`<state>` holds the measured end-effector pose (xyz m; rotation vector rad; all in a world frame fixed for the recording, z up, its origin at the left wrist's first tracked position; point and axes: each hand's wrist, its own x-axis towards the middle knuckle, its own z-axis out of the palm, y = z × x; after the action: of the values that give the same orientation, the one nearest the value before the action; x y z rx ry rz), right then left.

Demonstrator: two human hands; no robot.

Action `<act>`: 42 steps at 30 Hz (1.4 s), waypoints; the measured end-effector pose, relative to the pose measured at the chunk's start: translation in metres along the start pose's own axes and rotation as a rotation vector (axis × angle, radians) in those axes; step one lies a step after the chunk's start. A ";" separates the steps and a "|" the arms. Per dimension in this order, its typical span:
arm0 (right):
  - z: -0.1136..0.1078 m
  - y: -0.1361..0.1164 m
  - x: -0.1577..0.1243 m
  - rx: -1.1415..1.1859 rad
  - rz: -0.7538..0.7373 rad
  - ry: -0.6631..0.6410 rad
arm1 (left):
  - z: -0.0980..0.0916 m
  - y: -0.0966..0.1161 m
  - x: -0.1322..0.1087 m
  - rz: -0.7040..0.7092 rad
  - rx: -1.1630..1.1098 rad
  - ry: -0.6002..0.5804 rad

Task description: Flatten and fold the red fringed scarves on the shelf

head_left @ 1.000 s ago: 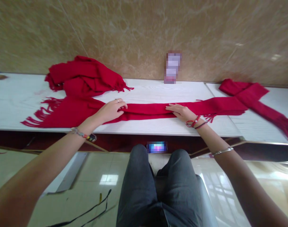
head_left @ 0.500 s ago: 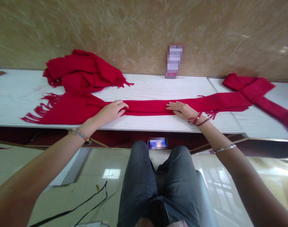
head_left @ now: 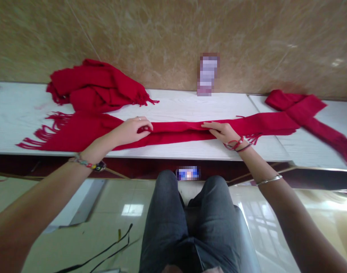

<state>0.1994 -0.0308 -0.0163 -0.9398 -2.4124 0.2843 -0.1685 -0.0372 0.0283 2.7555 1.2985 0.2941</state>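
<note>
A long red scarf (head_left: 173, 135) with fringed ends lies stretched left to right across the white table. My left hand (head_left: 132, 131) has its fingertips curled and pinched on a lengthwise fold left of the middle. Farther right, my right hand (head_left: 221, 131) holds the same fold, its fingers over the top and its thumb below. Between my hands the upper layer stands slightly raised, with a dark gap beneath it. The fringe spreads out at the scarf's left end.
A bunched red scarf (head_left: 96, 87) lies behind my left hand. Another red scarf (head_left: 310, 106), crossed over itself, is at the right. Against the marble-patterned wall (head_left: 150, 38) stands a blurred-out item (head_left: 208, 74). The white table (head_left: 179, 104) ends just before my knees, near another blurred item (head_left: 188, 173).
The fold between my hands has lifted and opened into a gap. My left hand has shifted slightly left and its fingers have curled more; my right hand has hardly moved.
</note>
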 end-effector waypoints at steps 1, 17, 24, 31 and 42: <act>0.000 0.002 0.000 0.014 -0.034 -0.054 | 0.003 0.001 -0.002 0.026 -0.020 -0.079; 0.001 0.002 0.004 -0.069 -0.040 -0.140 | 0.015 -0.002 0.006 0.002 0.055 -0.168; 0.009 0.008 0.008 -0.172 0.024 -0.112 | 0.016 -0.024 0.033 0.033 0.085 -0.124; 0.000 0.000 0.003 -0.128 0.018 0.037 | -0.010 -0.003 0.031 -0.021 0.154 0.013; 0.000 0.006 0.001 -0.109 -0.113 -0.134 | 0.008 0.008 0.011 0.067 0.127 -0.221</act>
<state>0.2023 -0.0256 -0.0179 -0.8518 -2.6159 0.1806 -0.1534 -0.0336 0.0230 2.8399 1.2100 -0.0905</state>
